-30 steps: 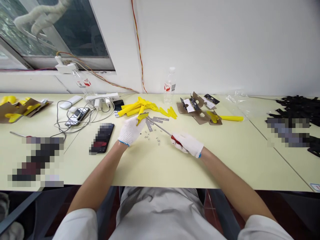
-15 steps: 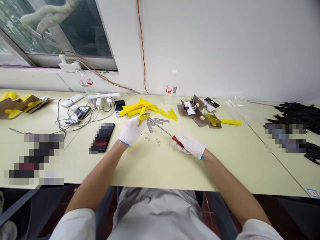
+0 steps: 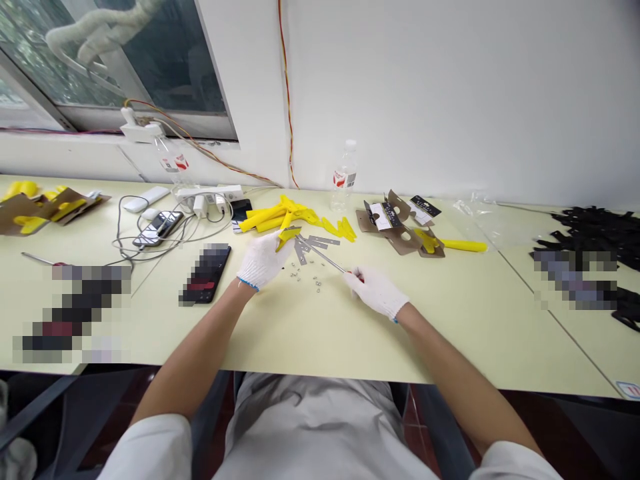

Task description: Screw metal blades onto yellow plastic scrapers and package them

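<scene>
right hand [image 3: 376, 292] closed round screwdriver [image 3: 327, 258], left hand [image 3: 264, 260] pinching yellow part [image 3: 287, 237]; bottle label [image 3: 344, 179] unreadable.

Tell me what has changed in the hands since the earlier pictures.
The right hand has shifted its grip on the screwdriver: the fingers now cover most of the red handle, which showed more before. Nothing was picked up or let go. The left hand still holds the yellow piece, and the loose metal strips and bottle stayed put.
</scene>
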A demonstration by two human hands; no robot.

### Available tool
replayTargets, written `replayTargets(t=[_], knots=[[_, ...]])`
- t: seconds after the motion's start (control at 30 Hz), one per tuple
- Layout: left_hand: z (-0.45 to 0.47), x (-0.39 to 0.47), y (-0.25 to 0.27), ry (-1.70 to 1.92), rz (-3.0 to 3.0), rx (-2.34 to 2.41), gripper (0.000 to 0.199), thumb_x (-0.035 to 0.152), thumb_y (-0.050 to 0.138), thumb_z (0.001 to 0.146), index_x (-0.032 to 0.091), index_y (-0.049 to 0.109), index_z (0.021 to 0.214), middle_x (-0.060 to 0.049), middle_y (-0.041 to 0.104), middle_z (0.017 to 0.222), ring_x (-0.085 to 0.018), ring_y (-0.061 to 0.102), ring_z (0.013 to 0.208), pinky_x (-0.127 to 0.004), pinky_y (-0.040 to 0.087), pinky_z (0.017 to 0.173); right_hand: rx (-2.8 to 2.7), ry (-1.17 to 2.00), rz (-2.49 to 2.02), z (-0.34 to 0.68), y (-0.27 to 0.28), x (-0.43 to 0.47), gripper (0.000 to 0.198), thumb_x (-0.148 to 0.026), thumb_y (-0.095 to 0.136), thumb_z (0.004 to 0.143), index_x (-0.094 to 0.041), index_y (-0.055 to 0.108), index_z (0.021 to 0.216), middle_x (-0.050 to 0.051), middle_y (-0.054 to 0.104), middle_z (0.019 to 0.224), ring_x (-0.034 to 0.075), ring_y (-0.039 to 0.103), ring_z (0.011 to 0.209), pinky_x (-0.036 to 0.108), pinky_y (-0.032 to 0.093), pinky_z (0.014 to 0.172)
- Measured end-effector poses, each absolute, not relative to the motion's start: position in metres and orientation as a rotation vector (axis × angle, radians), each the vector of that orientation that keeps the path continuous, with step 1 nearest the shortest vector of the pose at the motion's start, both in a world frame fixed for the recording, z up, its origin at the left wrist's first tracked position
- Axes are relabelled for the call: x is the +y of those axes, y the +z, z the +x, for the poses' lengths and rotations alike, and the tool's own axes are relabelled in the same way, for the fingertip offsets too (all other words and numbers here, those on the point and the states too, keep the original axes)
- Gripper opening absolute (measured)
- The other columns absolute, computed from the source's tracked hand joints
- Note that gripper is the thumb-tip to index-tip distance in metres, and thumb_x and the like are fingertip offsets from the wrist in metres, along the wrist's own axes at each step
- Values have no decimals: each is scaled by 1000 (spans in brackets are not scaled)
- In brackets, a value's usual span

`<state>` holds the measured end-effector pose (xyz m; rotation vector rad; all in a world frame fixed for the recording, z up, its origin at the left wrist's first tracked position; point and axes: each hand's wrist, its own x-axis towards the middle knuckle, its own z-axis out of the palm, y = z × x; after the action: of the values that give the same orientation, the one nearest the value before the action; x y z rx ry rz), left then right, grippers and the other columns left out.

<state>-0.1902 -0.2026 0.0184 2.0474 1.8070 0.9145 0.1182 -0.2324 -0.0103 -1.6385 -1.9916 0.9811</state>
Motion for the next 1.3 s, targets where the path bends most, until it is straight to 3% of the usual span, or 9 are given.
replayTargets(t=[0.13, 0.2, 0.43, 0.57, 0.67, 0.9, 1.03, 1.2, 1.3], knots=[[-190, -204, 21, 895, 2054, 1811, 37, 52, 67, 117, 17, 79, 122, -7, 75, 100, -18, 71, 88, -36, 65, 88, -1983, 1180, -1562, 118, -7, -233, 55, -62, 36, 112, -24, 59, 81, 7, 69, 73, 25, 62, 76, 37, 45, 78], [-190, -203, 21, 890, 2050, 1819, 38, 53, 66, 117, 18, 80, 121, -6, 73, 94, -18, 70, 84, -35, 64, 87, -1965, 1028, -1620, 118, -6, -233, 52, -69, 50, 107, -24, 57, 82, 7, 72, 81, 24, 60, 77, 36, 43, 77], [-190, -201, 20, 868, 2037, 1831, 38, 49, 71, 115, 13, 75, 128, -9, 75, 115, -21, 74, 97, -37, 66, 89, -1970, 1198, -1585, 118, -4, -234, 58, -68, 36, 112, -24, 58, 81, 8, 69, 73, 25, 61, 75, 37, 44, 78], [-191, -204, 22, 856, 2035, 1834, 37, 49, 69, 116, 14, 76, 124, -8, 74, 107, -19, 72, 92, -37, 64, 90, -1975, 968, -1677, 117, -1, -235, 57, -77, 60, 101, -24, 54, 81, 6, 70, 78, 21, 54, 72, 35, 39, 71], [-190, -205, 24, 845, 2038, 1837, 37, 51, 68, 116, 15, 77, 118, -6, 74, 100, -19, 71, 89, -37, 63, 91, -1956, 1182, -1656, 117, 0, -235, 62, -71, 38, 111, -23, 59, 79, 7, 66, 68, 22, 55, 67, 36, 40, 69], [-189, -201, 21, 838, 2025, 1839, 35, 45, 71, 116, 14, 75, 132, -11, 75, 122, -21, 75, 103, -38, 67, 93, -1972, 1022, -1716, 119, -5, -233, 55, -74, 65, 99, -23, 57, 80, 6, 67, 73, 23, 57, 74, 36, 41, 74], [-191, -201, 19, 839, 2017, 1827, 34, 44, 71, 116, 16, 75, 135, -12, 74, 128, -22, 75, 106, -39, 67, 96, -1936, 1255, -1590, 120, -6, -234, 62, -67, 34, 113, -23, 60, 78, 7, 65, 68, 25, 62, 74, 38, 45, 79], [-192, -198, 15, 855, 1993, 1821, 36, 42, 73, 115, 15, 74, 138, -13, 73, 133, -24, 74, 113, -42, 67, 99, -1944, 1015, -1689, 119, -4, -235, 46, -66, 62, 101, -25, 49, 83, 2, 61, 75, 19, 50, 70, 35, 38, 69], [-191, -197, 14, 868, 1979, 1818, 36, 42, 73, 115, 15, 74, 140, -13, 72, 136, -25, 74, 115, -43, 67, 100, -1987, 1201, -1631, 118, -3, -235, 52, -63, 36, 113, -24, 54, 83, 4, 61, 70, 21, 54, 67, 35, 42, 70]])
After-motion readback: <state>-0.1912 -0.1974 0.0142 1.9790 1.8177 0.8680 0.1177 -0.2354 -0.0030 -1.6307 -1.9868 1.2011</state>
